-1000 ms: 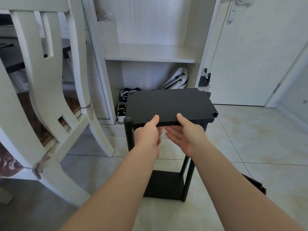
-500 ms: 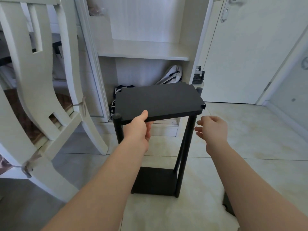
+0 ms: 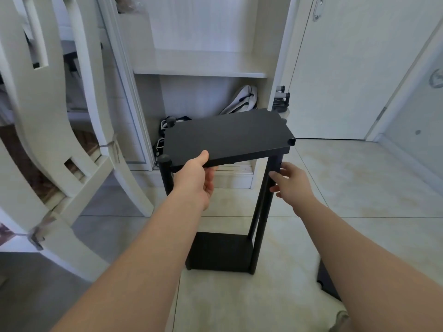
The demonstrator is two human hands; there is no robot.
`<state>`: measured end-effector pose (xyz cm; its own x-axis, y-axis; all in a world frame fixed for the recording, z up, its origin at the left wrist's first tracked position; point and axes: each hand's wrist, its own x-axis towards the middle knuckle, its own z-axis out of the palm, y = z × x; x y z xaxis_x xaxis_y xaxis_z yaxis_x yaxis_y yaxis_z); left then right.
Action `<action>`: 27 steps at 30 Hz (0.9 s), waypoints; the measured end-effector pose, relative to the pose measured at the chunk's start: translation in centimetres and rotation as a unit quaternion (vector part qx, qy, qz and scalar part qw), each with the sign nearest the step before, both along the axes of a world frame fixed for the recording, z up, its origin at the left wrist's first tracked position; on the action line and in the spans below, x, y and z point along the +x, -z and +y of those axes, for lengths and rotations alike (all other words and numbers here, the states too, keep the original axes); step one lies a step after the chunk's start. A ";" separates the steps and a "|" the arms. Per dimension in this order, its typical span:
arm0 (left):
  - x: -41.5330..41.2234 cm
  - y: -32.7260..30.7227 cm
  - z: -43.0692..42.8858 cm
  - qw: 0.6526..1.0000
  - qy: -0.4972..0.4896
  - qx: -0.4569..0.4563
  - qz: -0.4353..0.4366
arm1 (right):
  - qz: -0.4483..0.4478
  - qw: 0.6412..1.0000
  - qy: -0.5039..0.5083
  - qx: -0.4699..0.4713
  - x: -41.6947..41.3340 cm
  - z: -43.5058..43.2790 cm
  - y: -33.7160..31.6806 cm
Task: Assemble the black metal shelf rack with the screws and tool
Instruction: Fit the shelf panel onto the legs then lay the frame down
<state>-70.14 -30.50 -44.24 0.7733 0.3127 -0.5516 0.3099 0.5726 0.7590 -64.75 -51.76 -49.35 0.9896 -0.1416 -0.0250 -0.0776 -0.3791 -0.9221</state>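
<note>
You face a matt black metal shelf panel [image 3: 227, 136] and smooth black post [image 3: 262, 212]; glossy floor tiles [image 3: 359, 200]; white-painted wooden chair [image 3: 48, 121].

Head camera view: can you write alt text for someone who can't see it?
A person's left hand grips the front edge of a tilted black top panel over a half-built black rack on a tiled floor. The right hand reaches to the front right post; a white chair stands at left.
</note>
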 end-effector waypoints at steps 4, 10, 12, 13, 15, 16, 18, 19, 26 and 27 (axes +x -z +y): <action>0.1 0.1 -0.2 1.000 0.004 -0.002 0.002 | 0.001 1.000 0.016 0.007 -0.2 -1.0 0.7; 0.2 0.4 -0.2 1.000 0.003 0.012 0.014 | -0.004 0.999 0.050 0.021 -0.7 -2.7 0.9; 0.1 0.5 -0.1 0.999 0.003 0.024 0.023 | -0.006 0.998 0.051 0.021 -0.8 -3.0 1.0; 0.0 0.6 -0.1 0.999 0.004 0.032 0.027 | -0.007 0.998 0.051 0.023 -0.8 -3.0 1.0; -0.1 0.8 0.0 0.998 0.008 0.047 0.032 | -0.008 0.998 0.050 0.027 -0.9 -3.2 1.0; -0.2 0.8 0.2 0.998 0.011 0.053 0.034 | -0.007 0.998 0.048 0.027 -0.9 -3.2 1.0; -0.3 0.9 0.5 0.997 0.017 0.060 0.038 | -0.006 0.999 0.046 0.024 -1.0 -3.3 1.1; -0.3 1.0 0.6 0.997 0.020 0.062 0.039 | -0.006 0.999 0.045 0.024 -1.0 -3.4 1.1; -0.2 1.3 0.8 0.995 0.046 0.072 0.044 | -0.013 0.999 0.036 0.022 -1.4 -3.8 1.1; -0.2 1.3 0.7 0.995 0.051 0.071 0.045 | -0.014 0.999 0.035 0.020 -1.5 -3.9 1.1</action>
